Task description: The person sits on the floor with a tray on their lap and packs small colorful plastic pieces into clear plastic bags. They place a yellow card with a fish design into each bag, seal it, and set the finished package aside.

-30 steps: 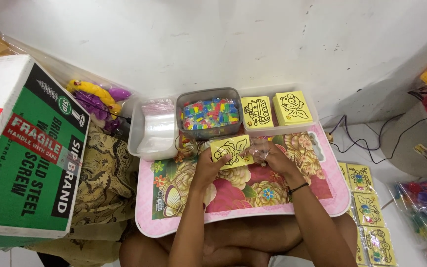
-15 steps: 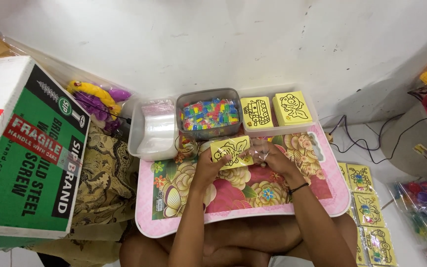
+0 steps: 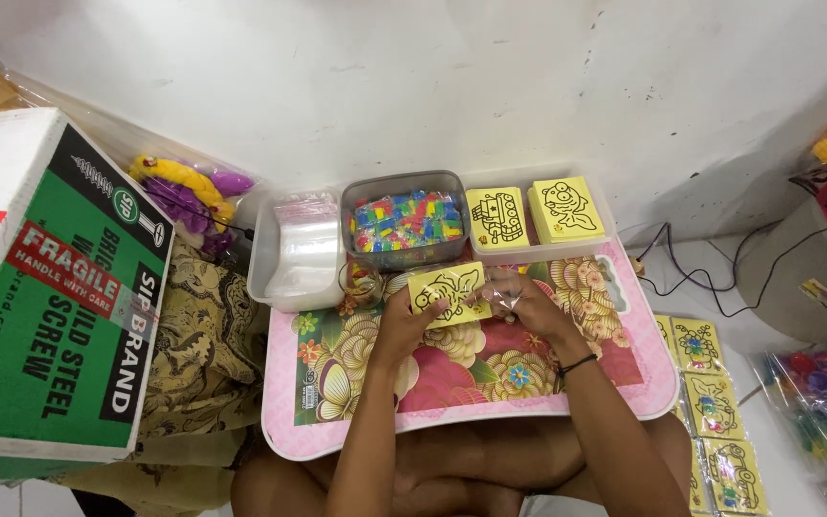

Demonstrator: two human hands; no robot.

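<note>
My left hand (image 3: 404, 324) grips a small yellow card (image 3: 448, 293) with a black line drawing, holding it over the pink floral tray table (image 3: 452, 412). My right hand (image 3: 521, 299) pinches a thin clear plastic sleeve (image 3: 502, 299) at the card's right edge. Both hands meet above the far middle of the tray. A black band circles my right wrist.
Behind the tray stand a clear tub of plastic bags (image 3: 297, 251), a grey tub of colourful small pieces (image 3: 408, 222) and a tub with two stacks of yellow cards (image 3: 533, 213). A green and white carton (image 3: 45, 287) sits left. More yellow cards (image 3: 715, 407) lie right.
</note>
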